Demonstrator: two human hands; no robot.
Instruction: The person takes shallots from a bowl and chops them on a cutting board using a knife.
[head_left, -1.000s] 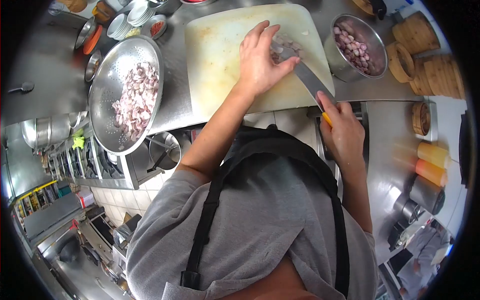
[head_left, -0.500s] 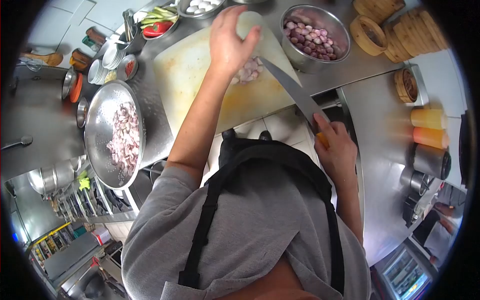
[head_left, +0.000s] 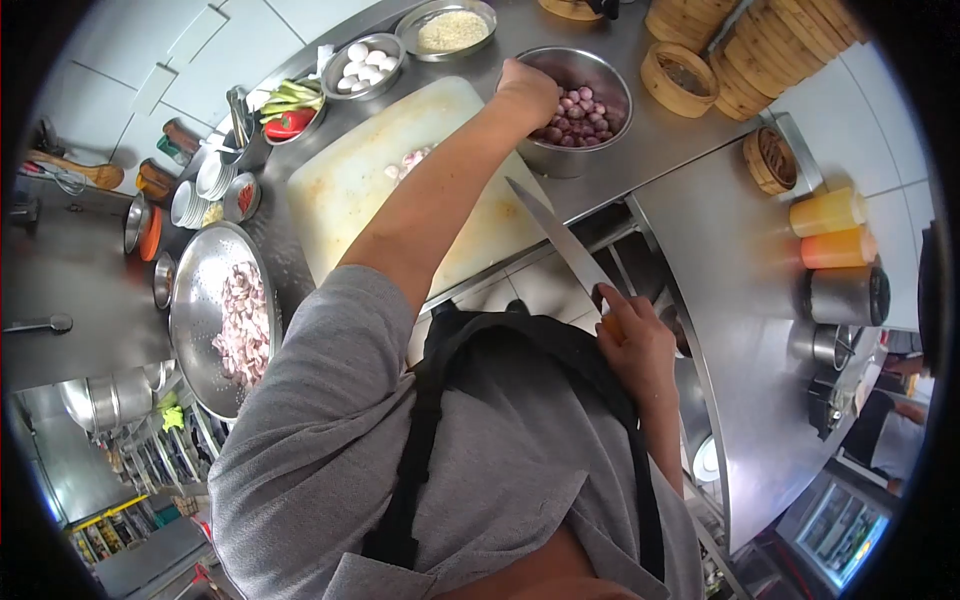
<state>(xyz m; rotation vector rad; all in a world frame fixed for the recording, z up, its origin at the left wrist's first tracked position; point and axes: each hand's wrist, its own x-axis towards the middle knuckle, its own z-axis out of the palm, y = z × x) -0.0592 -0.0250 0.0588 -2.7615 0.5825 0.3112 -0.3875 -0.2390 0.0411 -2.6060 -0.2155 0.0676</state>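
Note:
My left hand reaches over the rim of a steel pot that holds whole purple shallots; its fingertips are hidden inside. My right hand is wrapped round the yellow handle of a long knife, whose blade points up and left across the near edge of the white cutting board. Sliced shallots lie on the board, partly behind my left forearm. To the left, a perforated steel colander contains many cut pieces.
Bowls of eggs, green and red vegetables and pale grains stand behind the board. Bamboo steamers are at the back right, with yellow and orange containers along the right wall. Part of another person shows at the far right.
My left hand has gone from above the board to the pot on its right. The view has shifted, and the knife has moved from the sliced shallots to the board's near edge.

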